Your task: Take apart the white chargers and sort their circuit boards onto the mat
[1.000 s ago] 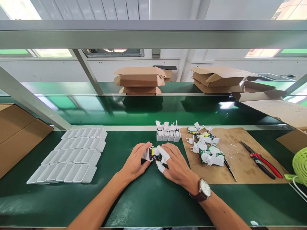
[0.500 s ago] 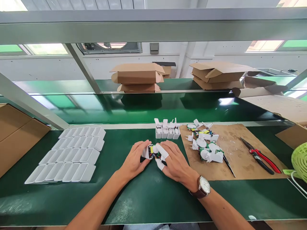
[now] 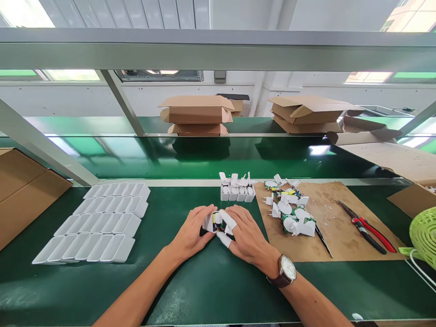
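My left hand is closed around a white plastic case in front of me. A small circuit board with yellow and black parts shows at the case's open side. My right hand, white covers on its thumb and a finger, grips the board from the right. How deep the board sits in the case is hidden by my fingers. Just beyond my hands stand several filled white cases in a row, with white pieces sticking up. A heap of circuit boards with white plug parts lies to the right.
Rows of open white cases lie at left beside a cardboard box. On the brown board are tweezers and red-and-black pliers. A green fan stands far right. Cardboard boxes sit on the shelf behind.
The view has tilted up slightly. My hands stay together at the same place, and the circuit board shows a little less between my fingers.
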The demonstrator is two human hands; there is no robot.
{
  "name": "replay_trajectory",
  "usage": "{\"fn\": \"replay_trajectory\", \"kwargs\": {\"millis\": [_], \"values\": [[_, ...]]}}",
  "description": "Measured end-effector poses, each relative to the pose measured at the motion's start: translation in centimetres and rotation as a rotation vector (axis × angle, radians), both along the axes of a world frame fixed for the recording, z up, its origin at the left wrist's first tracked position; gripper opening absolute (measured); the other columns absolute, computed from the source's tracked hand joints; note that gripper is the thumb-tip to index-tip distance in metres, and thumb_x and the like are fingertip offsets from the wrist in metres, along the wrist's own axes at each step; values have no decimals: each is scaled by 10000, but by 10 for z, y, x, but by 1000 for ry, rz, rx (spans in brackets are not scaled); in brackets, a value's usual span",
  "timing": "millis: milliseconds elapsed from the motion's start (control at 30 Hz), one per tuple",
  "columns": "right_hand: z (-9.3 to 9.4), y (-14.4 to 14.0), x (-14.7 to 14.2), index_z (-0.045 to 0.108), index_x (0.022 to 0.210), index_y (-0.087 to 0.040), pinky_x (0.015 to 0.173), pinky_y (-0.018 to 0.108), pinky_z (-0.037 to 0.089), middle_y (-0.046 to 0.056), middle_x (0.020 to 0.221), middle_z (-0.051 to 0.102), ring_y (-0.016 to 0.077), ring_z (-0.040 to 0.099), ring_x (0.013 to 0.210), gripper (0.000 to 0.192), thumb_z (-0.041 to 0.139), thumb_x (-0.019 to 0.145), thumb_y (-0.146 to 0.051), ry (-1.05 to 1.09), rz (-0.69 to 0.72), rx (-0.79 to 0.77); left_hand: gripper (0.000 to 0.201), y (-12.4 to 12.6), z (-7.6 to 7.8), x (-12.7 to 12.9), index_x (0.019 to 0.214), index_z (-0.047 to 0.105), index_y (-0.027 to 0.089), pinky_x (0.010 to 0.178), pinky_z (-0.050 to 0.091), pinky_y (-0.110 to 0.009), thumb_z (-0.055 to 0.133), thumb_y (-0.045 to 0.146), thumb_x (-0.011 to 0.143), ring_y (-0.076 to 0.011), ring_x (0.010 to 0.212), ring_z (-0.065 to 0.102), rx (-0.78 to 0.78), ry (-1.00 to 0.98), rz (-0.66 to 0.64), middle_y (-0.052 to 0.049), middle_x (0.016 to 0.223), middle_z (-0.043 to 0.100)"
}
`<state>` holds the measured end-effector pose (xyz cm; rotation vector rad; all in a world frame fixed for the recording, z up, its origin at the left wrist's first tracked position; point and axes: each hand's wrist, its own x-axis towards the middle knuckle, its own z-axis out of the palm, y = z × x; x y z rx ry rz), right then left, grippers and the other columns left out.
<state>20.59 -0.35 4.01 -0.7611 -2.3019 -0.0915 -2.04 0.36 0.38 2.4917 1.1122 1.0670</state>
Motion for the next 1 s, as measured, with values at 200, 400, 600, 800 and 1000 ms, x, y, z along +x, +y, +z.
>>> {"fn": "replay_trajectory", "kwargs": {"millis": [200,400,600,800,1000], "values": [[6,3,6,556,1341,-222,816,446,591,100,1038,682,254,621,958,336,505,1009,-223,211,24,-223,770,-6,-2,2,1619,129,310,1090,538,-461,556,226,983,-251,1341,594,-233,-69,-97,-108,1520,549],[-14,11,8,638,1275,-238,981,427,589,129,1298,630,241,642,1186,319,557,980,-149,264,79,-353,565,-3,-4,4,1539,338,263,1060,568,-405,521,283,1005,-214,1198,692,-461,-323,-48,-105,1366,665],[-26,12,7,618,1335,-264,915,366,630,106,1283,681,222,717,1079,344,610,996,-208,108,94,-329,553,-4,-2,5,1553,321,256,1055,567,-421,486,355,1034,-233,1252,667,-548,-384,-5,-109,1372,674],[-24,11,6,617,1329,-255,834,331,650,108,1214,694,215,725,1027,334,571,1004,-191,152,30,-256,694,-8,-1,4,1609,154,303,1098,531,-437,520,386,1026,-226,1307,631,-471,-329,60,-90,1454,620],[-32,10,2,673,1196,-230,808,310,630,97,1141,690,194,711,952,260,588,968,-138,46,34,-275,739,-8,-4,3,1617,112,309,1091,536,-423,540,396,1021,-225,1344,599,-451,-308,93,-93,1487,589]]}}
